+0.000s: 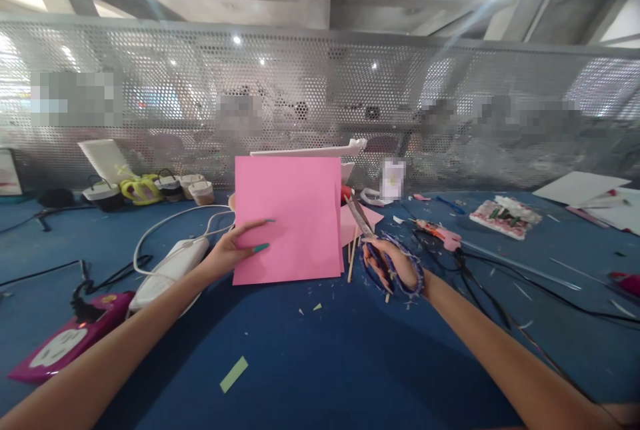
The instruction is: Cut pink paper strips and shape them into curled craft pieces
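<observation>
A square pink sheet of paper point(295, 217) stands upright in front of me, gripped at its left edge by my left hand point(237, 249). Two of that hand's fingers, with teal nails, lie across the front of the sheet; the rest are behind it. To the right of the paper, my right hand point(393, 263) is closed around the blue, wrapped-looking handles of a pair of scissors point(363, 218). The blades point up and left, apart from the held sheet's right edge. Behind that edge lies more pink paper point(363, 222), beside thin wooden sticks point(353, 260).
A white power strip point(173, 267) and a magenta box with a cable point(75, 333) lie at left. Several small cups point(201, 192) stand behind. A hot glue gun point(440, 233) with black cables is at right. A green paper scrap point(233, 375) lies in front.
</observation>
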`<state>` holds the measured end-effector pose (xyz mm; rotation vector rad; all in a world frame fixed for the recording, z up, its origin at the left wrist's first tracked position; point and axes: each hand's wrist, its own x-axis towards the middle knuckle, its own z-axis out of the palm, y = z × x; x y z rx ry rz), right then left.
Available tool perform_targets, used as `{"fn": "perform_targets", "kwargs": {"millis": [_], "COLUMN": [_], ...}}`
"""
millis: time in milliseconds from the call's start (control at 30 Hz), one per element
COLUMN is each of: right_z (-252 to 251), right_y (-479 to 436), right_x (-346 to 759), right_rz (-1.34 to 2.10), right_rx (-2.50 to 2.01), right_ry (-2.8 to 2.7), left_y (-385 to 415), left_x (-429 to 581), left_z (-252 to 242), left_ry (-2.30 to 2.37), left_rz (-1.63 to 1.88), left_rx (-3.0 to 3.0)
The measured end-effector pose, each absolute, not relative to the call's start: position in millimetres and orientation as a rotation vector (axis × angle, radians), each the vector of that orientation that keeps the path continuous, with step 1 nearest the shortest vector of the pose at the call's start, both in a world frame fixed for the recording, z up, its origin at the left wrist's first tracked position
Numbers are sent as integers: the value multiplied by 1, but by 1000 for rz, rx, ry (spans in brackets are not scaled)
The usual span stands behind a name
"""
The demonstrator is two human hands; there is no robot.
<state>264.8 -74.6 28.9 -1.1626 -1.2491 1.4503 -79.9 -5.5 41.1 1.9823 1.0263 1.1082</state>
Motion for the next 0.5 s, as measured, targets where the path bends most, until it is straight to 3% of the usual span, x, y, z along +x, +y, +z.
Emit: {"fn": "perform_targets", "kwargs": {"millis": [500], "right_z": [20], "right_y": [-74], "right_x": [258], "right_rz": [1241], "right_rx": [-1117], "right_ry": [-1267], "left_y": [-22], "left_x": [-68], "left_z": [39], "left_ry": [869], "left_rz": [945], "left_rx": [1651]}}
